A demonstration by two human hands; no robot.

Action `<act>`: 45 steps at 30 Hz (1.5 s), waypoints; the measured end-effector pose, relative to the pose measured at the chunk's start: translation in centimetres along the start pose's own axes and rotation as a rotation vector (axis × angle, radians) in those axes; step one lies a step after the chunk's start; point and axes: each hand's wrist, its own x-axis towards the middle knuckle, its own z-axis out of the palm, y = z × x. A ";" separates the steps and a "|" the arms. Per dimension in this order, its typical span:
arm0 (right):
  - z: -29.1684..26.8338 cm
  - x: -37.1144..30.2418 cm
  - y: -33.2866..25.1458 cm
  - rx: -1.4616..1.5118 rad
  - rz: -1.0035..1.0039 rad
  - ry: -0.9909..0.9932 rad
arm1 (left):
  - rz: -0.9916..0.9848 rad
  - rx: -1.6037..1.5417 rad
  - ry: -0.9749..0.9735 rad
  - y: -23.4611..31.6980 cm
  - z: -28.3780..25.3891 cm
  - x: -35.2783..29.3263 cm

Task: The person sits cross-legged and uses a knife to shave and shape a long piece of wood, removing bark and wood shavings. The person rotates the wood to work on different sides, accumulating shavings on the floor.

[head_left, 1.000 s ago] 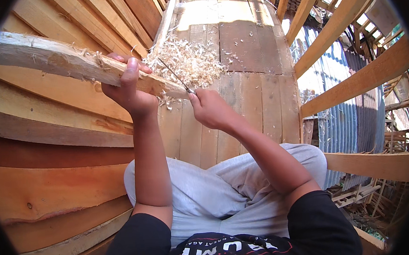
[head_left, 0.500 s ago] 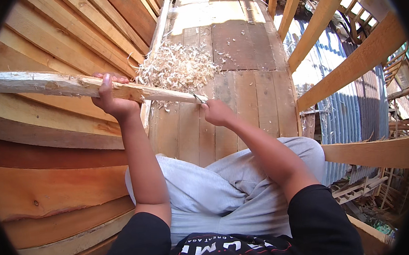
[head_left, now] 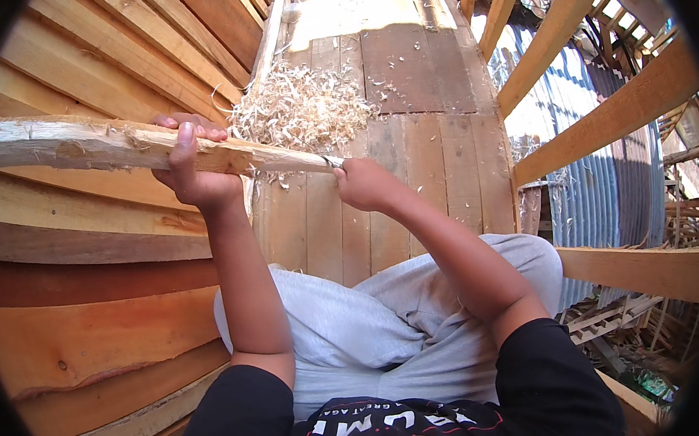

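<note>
My left hand (head_left: 192,164) is closed around a long, roughly whittled wooden stick (head_left: 61,145), its thumb up along the near side. The stick lies nearly level in front of me, running from the left edge and narrowing toward its right end. There, my right hand (head_left: 363,184) is a fist at the narrow tip. A small dark blade (head_left: 329,163) shows across the wood beside that fist, apparently a knife; its handle is hidden inside the fingers.
A heap of pale curled shavings (head_left: 301,112) lies on the plank floor (head_left: 410,157) beyond the stick. Stacked boards (head_left: 90,333) form the left side. Wooden rails (head_left: 611,127) line the right, with corrugated metal sheets (head_left: 587,201) beyond. My crossed legs (head_left: 348,315) are in front of me.
My right hand has shifted slightly left and up at the stick's tip, and less of the blade shows. The stick's narrow end has risen a little. My left hand keeps its hold.
</note>
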 end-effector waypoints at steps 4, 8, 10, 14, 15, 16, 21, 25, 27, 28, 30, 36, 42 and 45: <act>-0.6 -0.4 -1.7 0.090 -0.024 0.001 | 0.002 -0.003 -0.021 0.0 0.3 -0.3; 1.5 2.6 6.5 0.120 0.050 -0.069 | -0.012 -0.050 -0.055 -0.1 0.5 0.2; 1.3 2.3 4.5 0.026 0.036 -0.028 | -0.007 -0.026 -0.029 -0.1 0.4 0.1; -1.0 -1.2 -3.5 0.095 -0.080 -0.009 | -0.001 0.016 -0.017 0.4 -0.5 -0.1; -0.4 -0.5 -1.5 0.074 -0.025 0.019 | -0.020 -0.023 -0.033 0.3 0.0 -0.1; 1.1 1.1 2.1 0.052 0.030 0.047 | -0.038 -0.061 -0.048 0.1 0.4 -0.1; 1.5 2.1 3.6 -0.051 0.099 -0.034 | -0.026 -0.043 -0.050 -0.2 -0.4 0.4; 0.7 0.1 -0.8 -0.007 0.031 0.029 | -0.017 0.031 -0.084 -0.1 -1.4 0.5; -0.6 -0.2 -1.9 0.031 -0.023 0.004 | -0.039 0.035 -0.060 0.2 -0.8 0.3; 0.8 1.2 0.8 0.004 0.027 -0.018 | -0.049 0.037 -0.047 0.3 -0.7 0.2; 3.2 3.5 9.1 -0.054 0.155 -0.014 | -0.061 -0.007 -0.094 -0.5 -0.5 0.2; 0.6 0.8 0.0 -0.020 0.059 -0.022 | -0.024 0.062 -0.061 0.3 -0.4 0.0; 2.4 2.8 4.5 0.086 0.069 0.034 | 0.008 0.044 0.092 -0.3 0.0 0.5; 2.7 2.5 4.3 0.006 0.028 0.097 | 0.006 0.038 0.096 -0.6 0.4 0.5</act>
